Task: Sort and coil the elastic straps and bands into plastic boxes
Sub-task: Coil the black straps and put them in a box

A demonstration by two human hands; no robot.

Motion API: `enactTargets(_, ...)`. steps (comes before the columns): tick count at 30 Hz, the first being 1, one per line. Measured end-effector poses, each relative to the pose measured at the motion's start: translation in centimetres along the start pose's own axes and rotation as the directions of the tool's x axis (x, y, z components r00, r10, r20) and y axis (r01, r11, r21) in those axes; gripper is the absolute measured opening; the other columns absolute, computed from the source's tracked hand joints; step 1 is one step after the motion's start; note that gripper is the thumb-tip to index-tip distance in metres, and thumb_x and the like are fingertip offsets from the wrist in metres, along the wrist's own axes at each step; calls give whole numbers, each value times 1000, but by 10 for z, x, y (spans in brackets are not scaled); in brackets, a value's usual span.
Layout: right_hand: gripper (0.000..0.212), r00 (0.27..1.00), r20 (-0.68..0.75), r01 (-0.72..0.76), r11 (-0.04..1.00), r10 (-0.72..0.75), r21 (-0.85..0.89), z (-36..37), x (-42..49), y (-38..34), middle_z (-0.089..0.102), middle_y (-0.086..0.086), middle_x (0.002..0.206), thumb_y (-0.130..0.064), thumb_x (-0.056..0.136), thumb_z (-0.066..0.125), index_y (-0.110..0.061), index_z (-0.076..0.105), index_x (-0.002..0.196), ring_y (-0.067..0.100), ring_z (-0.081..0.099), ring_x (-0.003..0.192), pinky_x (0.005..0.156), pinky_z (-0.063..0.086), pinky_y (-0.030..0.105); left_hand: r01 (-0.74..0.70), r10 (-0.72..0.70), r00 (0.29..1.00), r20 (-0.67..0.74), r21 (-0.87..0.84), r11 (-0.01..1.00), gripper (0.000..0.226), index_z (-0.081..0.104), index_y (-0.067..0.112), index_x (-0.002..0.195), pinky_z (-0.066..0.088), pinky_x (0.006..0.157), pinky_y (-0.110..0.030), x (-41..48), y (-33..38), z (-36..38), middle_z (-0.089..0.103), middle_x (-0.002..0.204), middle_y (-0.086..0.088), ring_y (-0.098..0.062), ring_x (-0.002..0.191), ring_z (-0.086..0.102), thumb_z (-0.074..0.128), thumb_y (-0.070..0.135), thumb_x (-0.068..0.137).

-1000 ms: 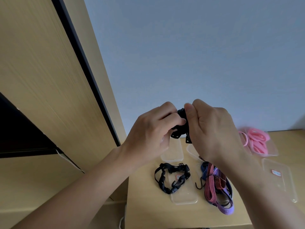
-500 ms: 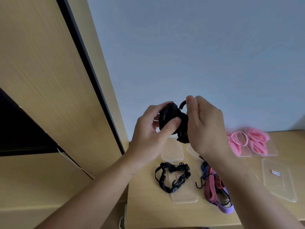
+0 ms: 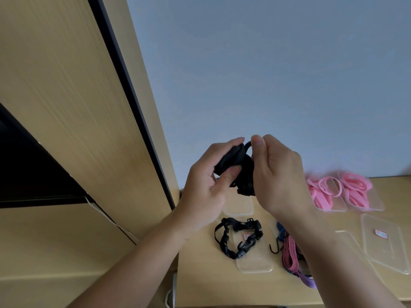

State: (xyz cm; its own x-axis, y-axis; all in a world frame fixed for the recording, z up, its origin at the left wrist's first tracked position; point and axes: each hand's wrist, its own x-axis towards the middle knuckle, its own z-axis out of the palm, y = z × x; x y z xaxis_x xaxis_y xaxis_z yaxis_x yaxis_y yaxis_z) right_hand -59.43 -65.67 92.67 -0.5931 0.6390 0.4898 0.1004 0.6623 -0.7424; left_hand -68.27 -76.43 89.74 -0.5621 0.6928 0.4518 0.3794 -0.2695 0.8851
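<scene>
Progress is showing: black strap (image 3: 236, 161) is rolling up tighter in the gripping left hand (image 3: 206, 192), right hand (image 3: 280, 174) pinching its loose end, nearly box-ready.

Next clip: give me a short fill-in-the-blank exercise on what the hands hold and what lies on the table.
1. The left hand and right hand hold a coiled strap coloured ____.
2. The bands in the clear boxes at far right are ____.
3. The striped cord beside the loose strap ends in a black ____.

Missing words: black; pink; hook.
</scene>
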Motion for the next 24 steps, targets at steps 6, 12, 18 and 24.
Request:
enactTargets(6,45,997,72,-23,1000,22,15,-5,5,1,38,-4,53,-29,108,39,-14,37,66,18,39,52,53,34,37,-84,77,992,101,72,994,50,58,24,138,47,100,-22,6,0,-9,64,126,5,-19,123,60,59,-2,96)
enactTargets(12,45,998,43,-53,994,49,99,-5,13,1,39,-11,53,-40,103,33,-16,35,66,9,34,51,50,33,29,-16,18,993,114,-17,1000,49,46,35,147,45,105,-22,10,5,-7,62,136,4,-13,131,56,56,16,103)
enactTargets(18,45,988,-62,-127,978,139,166,17,1,0,48,-23,52,-36,108,33,-32,36,64,3,42,50,49,30,16,137,-160,987,-27,-387,912,30,60,49,127,50,98,-36,7,6,8,66,118,11,-15,121,62,45,51,101)
enactTargets(24,44,980,-114,-144,974,165,175,25,-7,-3,47,-20,54,-39,105,31,-24,35,64,6,39,50,48,30,19,96,-128,984,-125,-232,968,27,60,21,94,52,88,-36,11,8,6,68,101,3,-19,101,65,46,43,103)
